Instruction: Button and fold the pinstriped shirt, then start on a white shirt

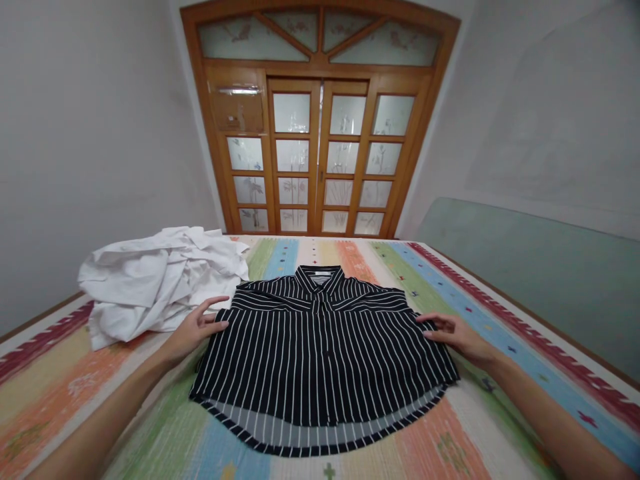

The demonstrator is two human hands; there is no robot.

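Note:
A black shirt with white stripes lies front up, its collar pointing away from me. A crosswise fold runs below the collar, and the curved hem shows its lighter inner side nearest me. At the shirt's left edge, my left hand pinches the fold's corner between thumb and fingers, the index finger stretched out. My right hand grips the opposite corner of the fold, thumb below and fingers on top. Parts of the fingers are hidden by the cloth.
A crumpled heap of white cloth lies beside my left hand. Beneath everything is a striped multicoloured cover. A pale green board stands along the right side. Wooden glazed doors are at the back, between grey walls.

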